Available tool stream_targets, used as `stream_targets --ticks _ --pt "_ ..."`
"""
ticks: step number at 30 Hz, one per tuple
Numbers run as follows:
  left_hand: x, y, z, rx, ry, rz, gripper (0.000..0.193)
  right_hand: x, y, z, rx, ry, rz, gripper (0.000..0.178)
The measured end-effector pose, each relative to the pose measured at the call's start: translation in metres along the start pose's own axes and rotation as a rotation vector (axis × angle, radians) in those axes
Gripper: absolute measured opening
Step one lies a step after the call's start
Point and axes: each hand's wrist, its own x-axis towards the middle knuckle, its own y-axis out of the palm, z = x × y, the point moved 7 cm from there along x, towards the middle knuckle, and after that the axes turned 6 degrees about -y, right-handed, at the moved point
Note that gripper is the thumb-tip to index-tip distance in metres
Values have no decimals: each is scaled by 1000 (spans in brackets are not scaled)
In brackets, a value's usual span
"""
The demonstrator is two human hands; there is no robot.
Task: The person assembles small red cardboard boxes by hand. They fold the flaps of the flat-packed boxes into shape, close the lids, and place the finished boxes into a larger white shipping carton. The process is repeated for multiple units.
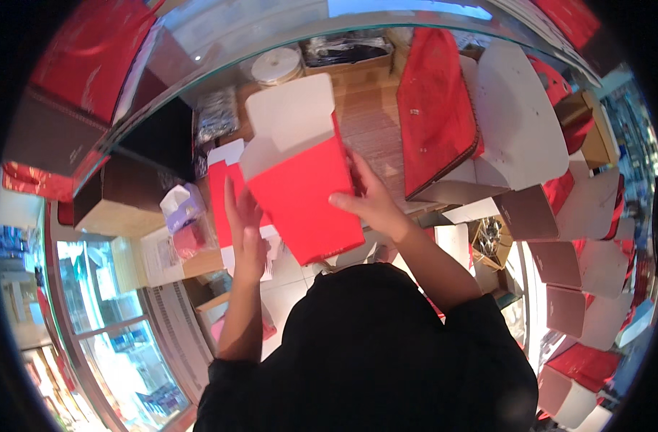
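I am holding the red box (307, 198) above the near edge of the desk (372, 115), in front of my chest, and it is leaning a little, its mouth gaping at the far end and showing a white inside, with a white flap standing up behind. My right hand (376, 198) is gripping its right side, the thumb pressing on the red face and the other fingers reaching around the edge, where I am only partly seeing them. My left hand (246, 227) is hovering along the left side with its fingers spread and pointing away from me; whether they are touching the wall, I cannot tell. Just left of it, a flat red card (219, 191) with white flaps is lying on the desk. Farther left, a purple tissue pack (181, 205) is sitting near a brown carton (127, 194). Beyond the red box, a white reel (276, 65) is lying beside a tray (358, 70) of dark packets. To the right, a red bag (437, 108) is leaning against a big white-lined box (516, 108), and more grey-and-white boxes (581, 266) are lining up down that side. Below the desk, a small carton (491, 241) is holding thin metallic pieces.
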Motion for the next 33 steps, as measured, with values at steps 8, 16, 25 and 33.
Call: stream_targets --ticks 8,16,25,33 --pt "15 56 -62 112 65 62 89 -5 15 39 5 -187 69 99" --pt "19 70 -69 251 213 96 87 -17 19 66 -263 -334 141 97" --pt "18 75 -84 438 294 185 49 -14 9 94 -545 -499 98 61" --pt "19 78 -80 393 245 261 38 -12 1 95 -572 -463 89 54"
